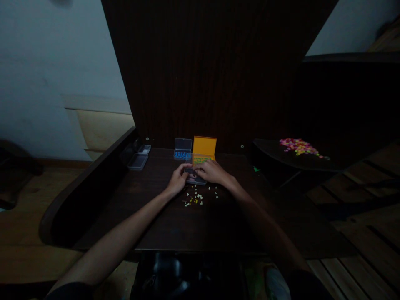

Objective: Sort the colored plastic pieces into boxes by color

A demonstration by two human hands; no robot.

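A small clear plastic box (200, 182) lies open on the dark table, with a few pale pinkish pieces inside. My left hand (178, 180) grips its left side, thumb at the near edge and fingers along the back. Over the box's right part is my right hand (212, 171), fingers bent down and pressed together; anything between the fingertips is hidden. Just behind stand an open yellow case (204, 146) with green pieces and an open clear box (183, 144) with blue pieces. Small cream and yellow pieces (196, 200) lie scattered in front of my hands.
An open clear case (137, 161) sits at the table's left, near the raised side panel (90, 187). On a dark ledge (268, 152) at right lies a heap of pink, purple and yellow pieces (301, 147). A dark upright panel (215, 75) closes off the back.
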